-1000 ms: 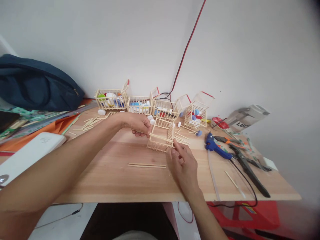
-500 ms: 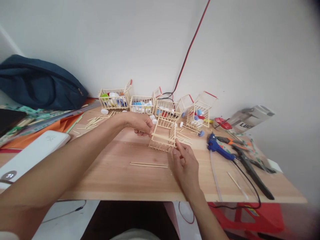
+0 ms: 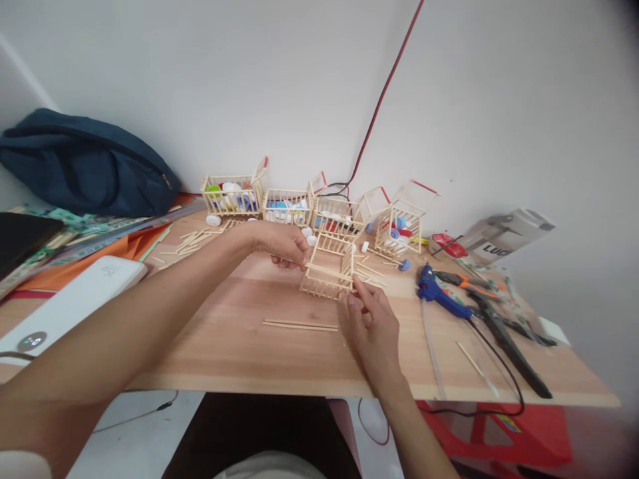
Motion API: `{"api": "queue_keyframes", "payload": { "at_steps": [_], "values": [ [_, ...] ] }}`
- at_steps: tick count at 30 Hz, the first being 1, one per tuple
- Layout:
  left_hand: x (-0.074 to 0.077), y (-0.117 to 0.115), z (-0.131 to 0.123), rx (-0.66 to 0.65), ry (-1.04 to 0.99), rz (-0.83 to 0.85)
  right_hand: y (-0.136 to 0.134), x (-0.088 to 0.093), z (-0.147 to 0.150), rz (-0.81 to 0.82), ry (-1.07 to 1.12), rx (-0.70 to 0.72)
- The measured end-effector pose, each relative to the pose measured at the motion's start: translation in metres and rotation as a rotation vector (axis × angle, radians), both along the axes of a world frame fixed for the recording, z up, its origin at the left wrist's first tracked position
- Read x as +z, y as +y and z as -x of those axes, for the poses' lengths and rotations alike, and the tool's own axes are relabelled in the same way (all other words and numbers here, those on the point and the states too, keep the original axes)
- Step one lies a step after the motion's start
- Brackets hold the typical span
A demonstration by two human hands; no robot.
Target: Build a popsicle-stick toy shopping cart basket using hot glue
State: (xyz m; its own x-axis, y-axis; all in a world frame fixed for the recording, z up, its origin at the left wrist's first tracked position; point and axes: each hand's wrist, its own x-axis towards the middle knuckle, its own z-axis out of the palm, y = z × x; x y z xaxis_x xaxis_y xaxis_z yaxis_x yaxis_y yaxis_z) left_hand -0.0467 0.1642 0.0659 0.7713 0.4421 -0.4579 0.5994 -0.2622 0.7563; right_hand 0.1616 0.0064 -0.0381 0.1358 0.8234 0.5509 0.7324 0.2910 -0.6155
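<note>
A small open frame of thin wooden sticks (image 3: 327,291), shaped like a cart basket, stands on the table between my hands. One wooden stick (image 3: 324,267) lies across its near upper side. At the left end, my left hand (image 3: 283,246) pinches this stick, its fingers partly hidden. My right hand (image 3: 373,324) has bent fingers, with the index fingertip against the frame's right corner and the thumb close by. Two loose sticks (image 3: 300,325) lie in front of the frame.
Behind stand several finished mini stick carts (image 3: 288,206) filled with bottle caps. To the right lie a blue glue gun (image 3: 444,293), pliers (image 3: 469,283) and a long black-handled tool (image 3: 514,349). A white power bank (image 3: 74,303) and a blue bag (image 3: 90,163) are left.
The view has shifted slightly. Both hands keep nearly the same places at the frame, and the stick still lies across it.
</note>
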Motion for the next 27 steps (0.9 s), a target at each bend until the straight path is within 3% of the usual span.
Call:
{"api": "queue_keyframes", "payload": {
  "at_steps": [20,27],
  "values": [
    [-0.0024,0.0011,-0.0033,0.063,-0.024,0.06,0.0011,0.0014,0.001,0.018,0.023,0.02],
    [-0.0014,-0.001,-0.0019,0.027,-0.045,0.021,0.0013,0.0033,-0.0004,0.024,0.016,0.016]
  ]
}}
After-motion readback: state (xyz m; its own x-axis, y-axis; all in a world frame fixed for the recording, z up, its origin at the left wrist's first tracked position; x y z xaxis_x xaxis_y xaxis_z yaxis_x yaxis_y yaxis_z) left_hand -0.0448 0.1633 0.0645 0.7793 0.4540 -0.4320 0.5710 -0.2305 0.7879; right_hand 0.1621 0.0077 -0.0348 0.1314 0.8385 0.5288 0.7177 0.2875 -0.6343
